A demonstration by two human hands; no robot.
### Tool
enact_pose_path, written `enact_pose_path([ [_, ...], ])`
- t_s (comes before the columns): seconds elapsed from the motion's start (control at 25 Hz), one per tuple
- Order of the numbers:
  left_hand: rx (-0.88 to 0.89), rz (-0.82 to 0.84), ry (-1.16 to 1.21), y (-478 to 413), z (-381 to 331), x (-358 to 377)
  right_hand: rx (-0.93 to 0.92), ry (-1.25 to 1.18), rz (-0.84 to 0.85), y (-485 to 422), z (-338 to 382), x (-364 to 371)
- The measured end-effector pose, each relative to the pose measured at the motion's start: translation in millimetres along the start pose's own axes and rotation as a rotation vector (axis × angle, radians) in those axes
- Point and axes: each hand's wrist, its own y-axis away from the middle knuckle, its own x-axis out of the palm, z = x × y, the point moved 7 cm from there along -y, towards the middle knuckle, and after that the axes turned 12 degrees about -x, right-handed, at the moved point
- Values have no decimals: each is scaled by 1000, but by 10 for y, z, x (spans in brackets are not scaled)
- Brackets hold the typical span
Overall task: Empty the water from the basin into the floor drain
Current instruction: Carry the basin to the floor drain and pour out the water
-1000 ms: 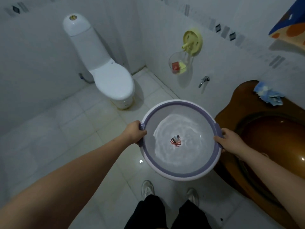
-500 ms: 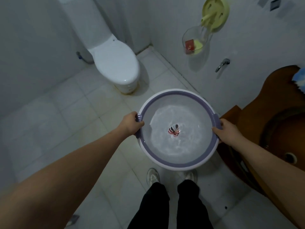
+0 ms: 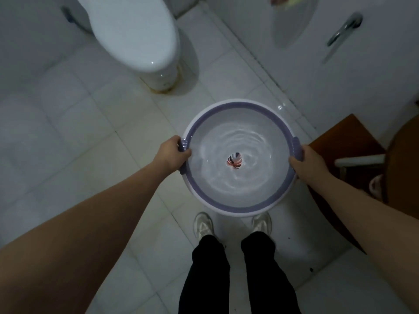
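Note:
A round white basin with a purple rim point(image 3: 240, 105) is held level above the tiled floor, just in front of my shoes. Rippling water fills it, and a small striped mark shows at its bottom centre. My left hand point(image 3: 173, 152) grips the purple handle on the basin's left side. On the opposite handle, my right hand point(image 3: 306, 162) is closed the same way. No floor drain shows in this view.
A white toilet point(image 3: 136, 35) stands at the upper left. A wall tap point(image 3: 344, 28) juts from the white wall at the upper right. A brown wooden cabinet point(image 3: 349, 141) is close on the right. Pale floor tiles point(image 3: 68, 132) spread to the left.
My view has tilted downward and the basin sits lower and closer to my feet. Both hands keep their grip on the handles. The water ripples more.

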Motion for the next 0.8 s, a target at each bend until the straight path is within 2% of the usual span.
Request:
enact_pose_path([
  [0.24, -14, 33, -24, -943, 416, 862, 68, 9, 3, -568, -940, 835],
  [0.56, -23, 55, -36, -2173, 962, 2085, 58, -22, -13, -1494, -2213, 1870],
  [0.8, -24, 70, 0, -2927, 1157, 2799, -12, 35, -56, -2209, -2792, 2269],
])
